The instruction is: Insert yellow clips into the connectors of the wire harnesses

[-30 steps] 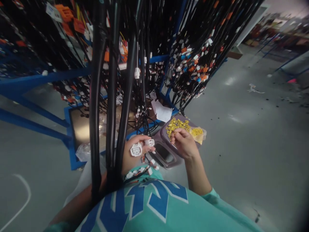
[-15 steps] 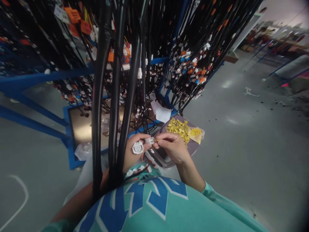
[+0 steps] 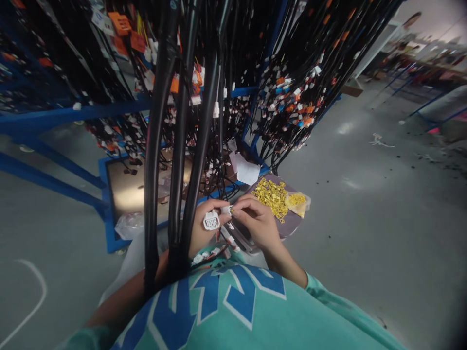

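Observation:
My left hand (image 3: 200,228) is closed around white plastic connectors. A larger white connector (image 3: 211,221) with several cavities faces up in its palm, and a smaller white connector (image 3: 226,210) is pinched between thumb and finger. Thumb and forefinger of my right hand (image 3: 257,218) pinch a small yellow clip (image 3: 231,211) at the open end of the smaller connector; the fingers hide most of it. Thick black cable bundles (image 3: 178,160) run down past my left forearm. More yellow clips (image 3: 272,197) lie heaped on a grey stool seat (image 3: 294,224) beyond my right hand.
An opened bag (image 3: 298,203) of yellow pieces lies on the stool. Ahead stands a blue rack (image 3: 120,109) hung with many black wire harnesses and coloured connectors (image 3: 292,102). White paper (image 3: 246,167) and a clear plastic bag (image 3: 129,226) rest on its base.
My right hand has brought the yellow clip left, up against the smaller connector's end. My left hand keeps its hold, and the view has shifted slightly.

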The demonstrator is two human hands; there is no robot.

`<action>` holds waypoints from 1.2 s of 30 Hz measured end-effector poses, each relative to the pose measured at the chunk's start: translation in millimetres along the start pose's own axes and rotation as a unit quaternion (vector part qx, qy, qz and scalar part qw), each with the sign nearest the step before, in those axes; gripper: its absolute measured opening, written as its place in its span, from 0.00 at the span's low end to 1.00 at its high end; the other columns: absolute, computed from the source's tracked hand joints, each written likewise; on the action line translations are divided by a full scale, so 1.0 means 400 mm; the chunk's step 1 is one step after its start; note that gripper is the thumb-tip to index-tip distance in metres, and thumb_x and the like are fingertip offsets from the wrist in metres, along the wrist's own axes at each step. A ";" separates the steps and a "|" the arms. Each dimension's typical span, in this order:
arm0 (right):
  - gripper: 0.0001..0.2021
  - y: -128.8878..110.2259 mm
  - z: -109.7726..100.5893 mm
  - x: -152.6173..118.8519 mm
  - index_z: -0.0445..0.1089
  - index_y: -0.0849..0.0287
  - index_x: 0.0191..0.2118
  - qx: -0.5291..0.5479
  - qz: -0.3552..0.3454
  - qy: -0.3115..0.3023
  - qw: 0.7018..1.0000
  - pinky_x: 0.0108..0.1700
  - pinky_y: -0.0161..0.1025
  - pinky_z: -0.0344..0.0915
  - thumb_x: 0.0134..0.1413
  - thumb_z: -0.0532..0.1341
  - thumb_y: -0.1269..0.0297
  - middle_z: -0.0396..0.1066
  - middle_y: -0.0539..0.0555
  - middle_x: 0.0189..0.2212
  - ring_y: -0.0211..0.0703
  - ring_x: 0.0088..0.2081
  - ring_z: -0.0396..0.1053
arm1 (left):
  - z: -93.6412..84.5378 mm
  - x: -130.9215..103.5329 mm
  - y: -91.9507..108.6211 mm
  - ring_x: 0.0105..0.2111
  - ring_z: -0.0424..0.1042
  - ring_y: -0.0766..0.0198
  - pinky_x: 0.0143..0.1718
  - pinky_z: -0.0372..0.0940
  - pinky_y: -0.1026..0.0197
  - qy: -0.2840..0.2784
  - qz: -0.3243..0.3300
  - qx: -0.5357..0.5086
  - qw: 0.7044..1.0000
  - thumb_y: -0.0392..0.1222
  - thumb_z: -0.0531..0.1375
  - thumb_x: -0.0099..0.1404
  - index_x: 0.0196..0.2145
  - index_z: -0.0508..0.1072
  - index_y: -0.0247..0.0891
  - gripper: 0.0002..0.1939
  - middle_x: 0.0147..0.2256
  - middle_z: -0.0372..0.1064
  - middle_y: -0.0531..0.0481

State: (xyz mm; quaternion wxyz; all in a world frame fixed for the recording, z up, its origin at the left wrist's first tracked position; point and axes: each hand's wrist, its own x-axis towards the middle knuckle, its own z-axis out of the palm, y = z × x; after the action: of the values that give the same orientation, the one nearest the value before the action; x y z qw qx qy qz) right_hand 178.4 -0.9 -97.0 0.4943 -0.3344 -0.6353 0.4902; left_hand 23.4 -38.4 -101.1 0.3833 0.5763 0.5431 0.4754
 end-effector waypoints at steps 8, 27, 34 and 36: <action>0.02 0.011 0.005 -0.006 0.74 0.54 0.27 0.068 0.016 0.000 0.998 0.36 0.35 0.63 0.47 0.65 0.68 0.68 0.48 0.27 0.35 0.31 0.66 | 0.003 0.003 0.006 0.33 0.73 0.61 0.35 0.66 0.61 0.026 0.048 -0.009 0.998 0.40 0.64 0.54 0.34 0.75 0.36 0.09 0.34 0.75 0.45; 0.14 0.037 -0.015 0.009 0.70 0.61 0.27 0.302 0.295 -0.120 0.899 0.25 0.30 0.72 0.32 0.73 0.63 0.71 0.46 0.21 0.33 0.22 0.71 | -0.005 -0.009 0.012 0.37 0.72 0.55 0.41 0.66 0.51 -0.041 0.070 0.048 0.996 0.40 0.60 0.57 0.34 0.76 0.40 0.07 0.36 0.74 0.43; 0.16 0.081 -0.013 0.011 0.68 0.60 0.24 0.296 0.298 -0.112 0.901 0.26 0.33 0.71 0.29 0.74 0.62 0.72 0.47 0.23 0.35 0.24 0.72 | -0.001 -0.004 0.004 0.35 0.72 0.56 0.38 0.65 0.56 -0.068 0.105 0.091 0.988 0.41 0.57 0.59 0.33 0.74 0.41 0.07 0.33 0.73 0.44; 0.17 0.089 -0.014 0.013 0.68 0.59 0.24 0.255 0.277 -0.104 0.921 0.26 0.33 0.70 0.29 0.74 0.59 0.71 0.47 0.22 0.34 0.23 0.70 | 0.000 0.003 -0.003 0.34 0.71 0.57 0.37 0.65 0.58 -0.082 0.102 0.115 0.985 0.40 0.57 0.59 0.33 0.74 0.40 0.07 0.32 0.72 0.45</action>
State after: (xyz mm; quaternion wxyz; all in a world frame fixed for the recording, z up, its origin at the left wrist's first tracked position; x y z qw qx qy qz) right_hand 180.3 16.2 -129.3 0.3386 -0.3068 -0.4184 0.7849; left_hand 23.1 -37.1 -102.0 0.3067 0.7060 0.4993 0.3978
